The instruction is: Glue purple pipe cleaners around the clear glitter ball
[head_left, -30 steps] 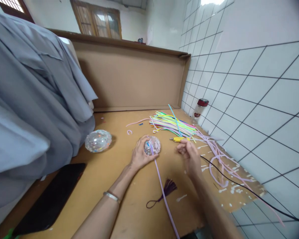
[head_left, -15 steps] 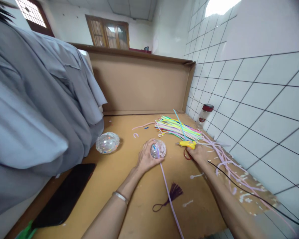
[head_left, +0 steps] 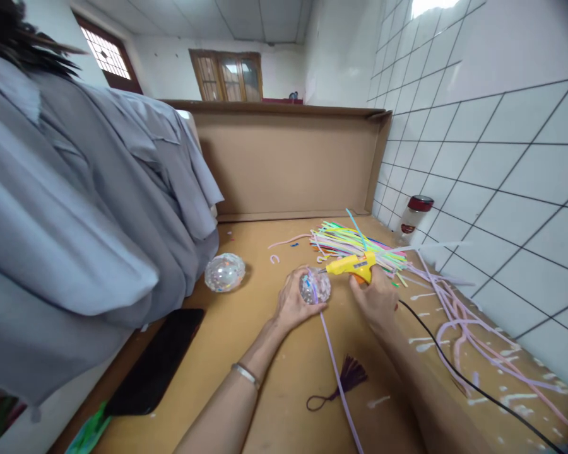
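1. The white tiled wall (head_left: 478,164) fills my right side; my table (head_left: 199,372) runs alongside it.
2. Behind the table stands a brown panel (head_left: 293,164), and grey cloth (head_left: 123,189) hangs in folds at my left.
3. A flat black slab (head_left: 156,362) lies at the table's left, beneath the cloth's lower edge.
4. A bundle of coloured strips (head_left: 345,241) lies towards the back, with a red-lidded jar (head_left: 411,221) beside it near the wall.
5. My right hand (head_left: 376,299) grips the handle of the yellow glue gun (head_left: 353,265), nozzle pointing left; a black cord (head_left: 447,359) trails off to the right.
6. My left hand (head_left: 296,299) is curled around the held ball (head_left: 307,289), clear and faceted, near the middle of the table. The nozzle tip is at its upper edge; I can't tell whether they touch.
7. A second clear ball (head_left: 224,272) sits apart, to the left.
8. A dark purple tassel (head_left: 353,373) lies nearer me, with a thin lilac strip (head_left: 335,362) running past it from the held ball.
9. Smallest, a pale curl (head_left: 274,258) lies behind my left hand.
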{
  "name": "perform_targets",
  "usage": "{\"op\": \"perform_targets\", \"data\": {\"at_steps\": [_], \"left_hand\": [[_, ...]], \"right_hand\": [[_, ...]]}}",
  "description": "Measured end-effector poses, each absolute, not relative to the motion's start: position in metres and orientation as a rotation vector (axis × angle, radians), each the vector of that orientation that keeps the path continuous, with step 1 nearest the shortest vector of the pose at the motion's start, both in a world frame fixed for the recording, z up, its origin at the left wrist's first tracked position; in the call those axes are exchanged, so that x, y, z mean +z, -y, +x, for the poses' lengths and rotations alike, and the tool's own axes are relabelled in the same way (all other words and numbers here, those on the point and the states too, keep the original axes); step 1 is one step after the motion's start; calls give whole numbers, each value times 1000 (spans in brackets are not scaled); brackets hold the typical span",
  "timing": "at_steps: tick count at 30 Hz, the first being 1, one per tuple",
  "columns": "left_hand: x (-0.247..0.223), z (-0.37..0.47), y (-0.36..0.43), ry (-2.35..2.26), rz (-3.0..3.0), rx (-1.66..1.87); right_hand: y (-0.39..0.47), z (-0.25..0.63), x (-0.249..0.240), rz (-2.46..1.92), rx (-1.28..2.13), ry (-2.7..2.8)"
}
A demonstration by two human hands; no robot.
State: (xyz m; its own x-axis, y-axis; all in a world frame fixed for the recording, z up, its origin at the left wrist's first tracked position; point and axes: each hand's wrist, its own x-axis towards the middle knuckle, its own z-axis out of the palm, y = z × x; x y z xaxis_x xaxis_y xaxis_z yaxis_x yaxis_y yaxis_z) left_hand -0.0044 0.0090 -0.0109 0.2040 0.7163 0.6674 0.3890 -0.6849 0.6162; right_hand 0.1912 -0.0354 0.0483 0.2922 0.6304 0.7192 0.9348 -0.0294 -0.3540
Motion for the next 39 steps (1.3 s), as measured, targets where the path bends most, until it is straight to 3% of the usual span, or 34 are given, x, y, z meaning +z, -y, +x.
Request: {"op": "perform_targets", "data": {"at_steps": [12,39], "left_hand": [[-8,-4,-7,-1005,2313,1442],[-8,-3,-7,-979,2389,1459]], "right_hand": [[41,199,45,-1633,-761,1594],[45,198,47,-1535,-811,1675]]}}
